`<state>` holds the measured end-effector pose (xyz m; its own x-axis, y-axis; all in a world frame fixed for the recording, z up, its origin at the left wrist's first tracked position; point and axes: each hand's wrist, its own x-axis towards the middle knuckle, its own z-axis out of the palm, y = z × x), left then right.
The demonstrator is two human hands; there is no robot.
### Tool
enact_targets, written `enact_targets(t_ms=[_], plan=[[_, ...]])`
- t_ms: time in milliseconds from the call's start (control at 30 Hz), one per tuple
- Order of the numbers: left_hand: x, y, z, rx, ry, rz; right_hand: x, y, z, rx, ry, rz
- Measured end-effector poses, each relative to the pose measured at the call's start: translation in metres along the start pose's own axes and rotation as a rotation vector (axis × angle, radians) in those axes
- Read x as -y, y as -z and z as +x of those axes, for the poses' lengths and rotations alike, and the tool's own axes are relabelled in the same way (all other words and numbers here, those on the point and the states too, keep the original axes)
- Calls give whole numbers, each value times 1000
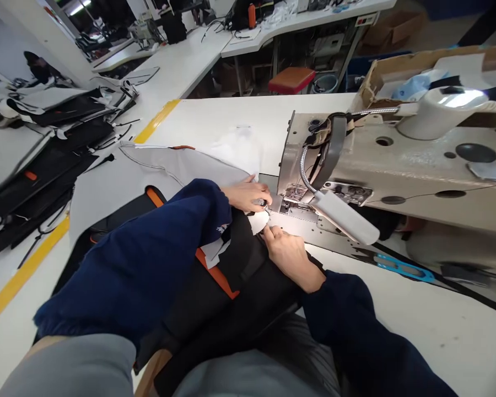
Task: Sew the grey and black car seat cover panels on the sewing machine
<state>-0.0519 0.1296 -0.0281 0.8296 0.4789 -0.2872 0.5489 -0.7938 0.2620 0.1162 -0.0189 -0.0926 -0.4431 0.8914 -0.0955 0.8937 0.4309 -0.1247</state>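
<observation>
A large sewn fabric piece (pixel 248 264), black and light grey with orange strips, lies across the table and over my lap. My left hand (pixel 248 196) is closed on its edge beside the needle area, fingers curled down. A small shiny metal item (pixel 260 202) shows at those fingers; its kind is unclear. Close by, my right hand (pixel 288 253) grips the black edge with fingers bent inward. Between both hands a white fabric flap (pixel 258 221) shows. The sewing machine (pixel 334 160) stands just right of them, with its presser foot area (pixel 295 201) apart from the fingertips.
Blue-handled snips (pixel 405 267) lie on the machine bed at right. A lamp (pixel 347 218) hangs low near the needle. Stacked black and grey pieces (pixel 45 138) lie left. A cardboard box (pixel 372 82) stands behind the machine; a red stool (pixel 291 80) is beyond the table.
</observation>
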Motion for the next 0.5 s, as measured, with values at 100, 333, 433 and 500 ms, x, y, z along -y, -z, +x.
enact_targets(t_ms=[100,333,433,500], plan=[[1,-5,7,-59,-17,108,0,-4,0,8,-1,-26],[-2,-10,12,-118,-14,274,-6,3,-5,-162,-85,29],[-4,-5,13,-76,-17,254,-8,19,3,-353,-18,32],[-6,-1,15,-63,-2,237,1,31,14,-287,84,-5]])
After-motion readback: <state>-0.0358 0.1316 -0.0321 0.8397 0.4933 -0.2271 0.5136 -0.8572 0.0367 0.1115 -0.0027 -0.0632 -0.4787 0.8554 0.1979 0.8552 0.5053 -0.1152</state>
